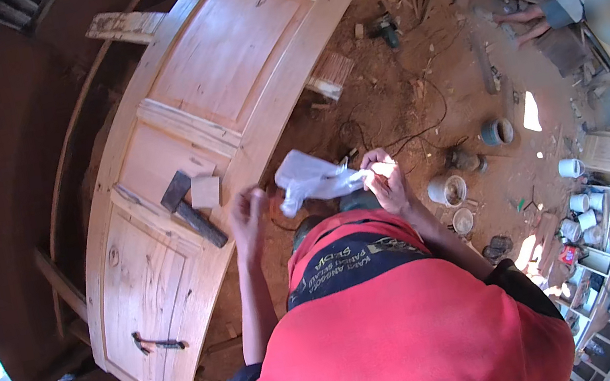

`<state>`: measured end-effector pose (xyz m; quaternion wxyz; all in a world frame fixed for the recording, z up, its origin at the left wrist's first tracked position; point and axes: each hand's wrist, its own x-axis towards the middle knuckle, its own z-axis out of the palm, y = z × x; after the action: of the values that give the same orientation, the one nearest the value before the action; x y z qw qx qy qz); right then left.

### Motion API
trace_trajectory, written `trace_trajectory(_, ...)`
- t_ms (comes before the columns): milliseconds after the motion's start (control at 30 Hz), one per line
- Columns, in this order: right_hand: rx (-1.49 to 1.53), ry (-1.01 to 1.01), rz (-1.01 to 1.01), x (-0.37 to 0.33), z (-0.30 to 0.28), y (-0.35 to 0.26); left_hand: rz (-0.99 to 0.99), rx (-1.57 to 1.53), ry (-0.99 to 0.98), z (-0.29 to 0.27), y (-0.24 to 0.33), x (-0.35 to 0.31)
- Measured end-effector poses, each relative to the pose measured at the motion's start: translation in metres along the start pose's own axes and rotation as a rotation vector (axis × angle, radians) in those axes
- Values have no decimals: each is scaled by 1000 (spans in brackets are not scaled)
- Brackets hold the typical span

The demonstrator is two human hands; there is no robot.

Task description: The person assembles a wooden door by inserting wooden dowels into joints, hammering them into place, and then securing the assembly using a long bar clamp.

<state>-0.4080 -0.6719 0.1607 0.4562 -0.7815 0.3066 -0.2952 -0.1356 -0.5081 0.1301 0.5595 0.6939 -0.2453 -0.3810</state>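
Right hand (387,182) pinching white plastic bag (310,173) between 2 hands; left hand (247,215) curled, cannot tell if gripping; hammer (194,220) on wooden door (231,48), left of it.

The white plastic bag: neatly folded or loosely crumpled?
Loosely crumpled: the white plastic bag shows uneven wrinkles and bunches toward the right hand.
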Motion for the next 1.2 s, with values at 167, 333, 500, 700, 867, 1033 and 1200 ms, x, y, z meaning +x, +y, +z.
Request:
trace_trajectory(167, 186, 133, -318, -3, 25, 6, 79, 898, 463, -79, -68, 55)
trace_trajectory(333, -104, -95, 143, -12, -8, -8, -56, 1137, 483, -82, -82, 81)
trace_trajectory(500, -185, -107, 256, -20, -18, 3, -1, 728, 459, -111, -100, 94)
trace_trajectory(700, -57, 136, 197, -42, -33, 41, -210, -885, -341, 43, -20, 47)
trace_trajectory(867, -283, -30, 182, -42, -51, 31, -246, -927, -697, 146, 81, 4)
trace_trajectory(1033, -462, -129, 65, -37, -67, 2, -207, -662, -759, 195, 86, 1)
trace_trajectory(1200, -382, -7, -13, -56, -80, 16, -349, -574, -840, 220, 59, 0)
